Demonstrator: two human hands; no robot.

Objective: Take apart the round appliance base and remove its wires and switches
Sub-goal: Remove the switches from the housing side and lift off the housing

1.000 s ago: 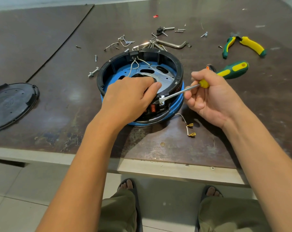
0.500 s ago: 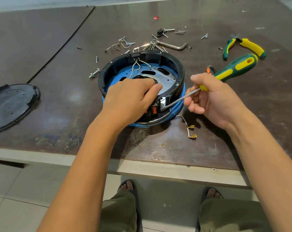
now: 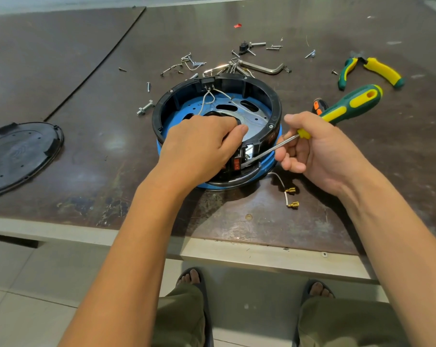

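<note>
Gripping the near rim of the round appliance base (image 3: 158, 113) with the left hand (image 3: 199, 149), curled over the black wall and reaching down inside. Holding a green-and-yellow screwdriver (image 3: 349, 103) in the right hand (image 3: 319, 156), clasped round the lower end of the handle and the top of the shaft. Pressing the metal tip into the near side wall of the base, right beside the red switches (image 3: 237, 164) and just below the left thumb. Working at centre frame, with the base flat on the dark table (image 3: 86, 101), open side up, showing a blue floor, a slotted metal plate and thin white wires (image 3: 208, 97) running from a black block at the far rim. Curving away from the lower right of the base: a loose white wire with two gold terminals (image 3: 290, 196), lying on the table just below the right hand. Scattered behind the base, toward the top of the frame: screws (image 3: 195, 63), a bent hex key (image 3: 264, 68), a small red scrap (image 3: 237, 25). Lying just left of the base: one bolt (image 3: 144, 108). Placed at upper right: green-and-yellow pliers (image 3: 383, 71), well apart from the base. Lying flat at the left edge of the frame: a round black cover (image 3: 19, 154). Showing at the bottom, below the table edge: two feet in sandals (image 3: 190, 276).
</note>
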